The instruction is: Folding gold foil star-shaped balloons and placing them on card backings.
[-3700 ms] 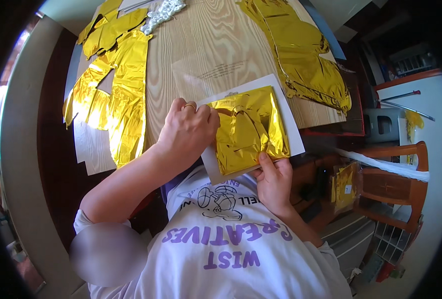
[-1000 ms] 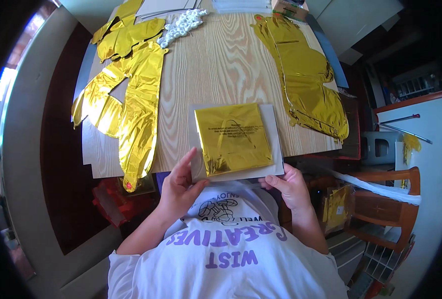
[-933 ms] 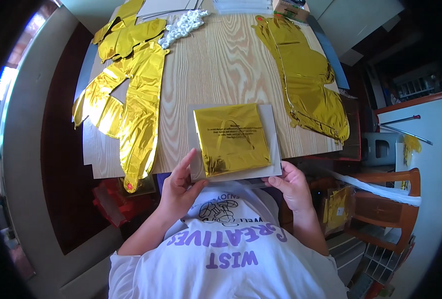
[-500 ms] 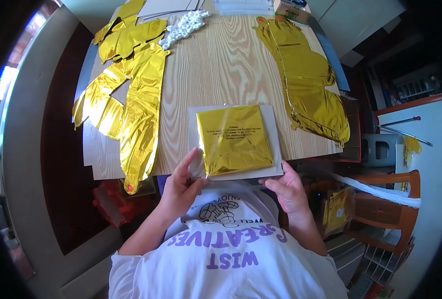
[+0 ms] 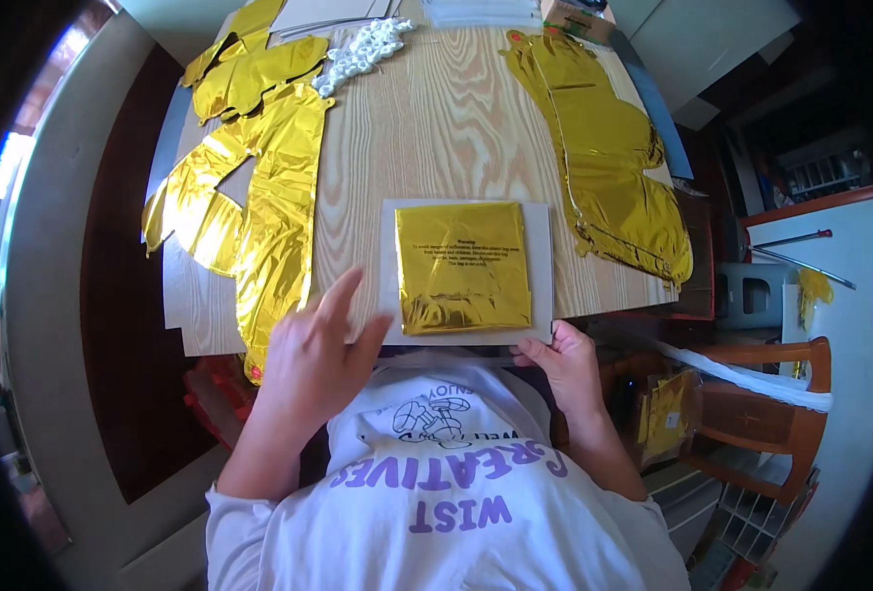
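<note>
Looking down from the head camera: the folded gold foil packet (image 5: 465,266) lies flat on a grey card (image 5: 543,258) at the near edge of the wooden table (image 5: 426,128). The right hand (image 5: 566,362) pinches the card's near right corner. The left hand (image 5: 315,345) is open, fingers spread, gripping nothing, just left of the card. Loose gold foil pieces (image 5: 259,197) lie to the left. Advice: keep the corner pinned and press the packet evenly, so no crease lifts.
</note>
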Demonstrator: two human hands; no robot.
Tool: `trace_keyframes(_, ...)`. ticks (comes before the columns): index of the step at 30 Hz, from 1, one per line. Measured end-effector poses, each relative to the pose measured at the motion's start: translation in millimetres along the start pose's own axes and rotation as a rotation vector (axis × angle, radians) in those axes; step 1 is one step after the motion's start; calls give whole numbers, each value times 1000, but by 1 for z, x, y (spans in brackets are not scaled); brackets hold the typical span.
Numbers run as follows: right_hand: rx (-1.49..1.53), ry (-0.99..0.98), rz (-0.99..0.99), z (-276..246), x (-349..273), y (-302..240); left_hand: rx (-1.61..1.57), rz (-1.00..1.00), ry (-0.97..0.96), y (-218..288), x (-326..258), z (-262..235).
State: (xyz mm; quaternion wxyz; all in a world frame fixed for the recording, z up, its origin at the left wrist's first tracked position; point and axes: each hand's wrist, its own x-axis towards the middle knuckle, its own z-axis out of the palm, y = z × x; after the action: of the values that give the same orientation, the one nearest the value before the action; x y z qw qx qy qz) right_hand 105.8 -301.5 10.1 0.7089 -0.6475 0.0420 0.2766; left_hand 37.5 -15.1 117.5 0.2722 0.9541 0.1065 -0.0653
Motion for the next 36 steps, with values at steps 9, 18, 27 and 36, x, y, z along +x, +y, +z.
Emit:
trace_keyframes(9,32,-50,-5,-1,-4,-8,103,492,124,1,119,95)
trace_keyframes(18,-54,-28,-28,7,-5,3,-79,550,216,-42,60,47)
trace_keyframes(27,-163,-21,-10,-9,4,-3,-96,504,86,-57,17,58)
trace_keyframes(36,-470,153,-71,1,6,-24,-50,452,234,-67,20,77)
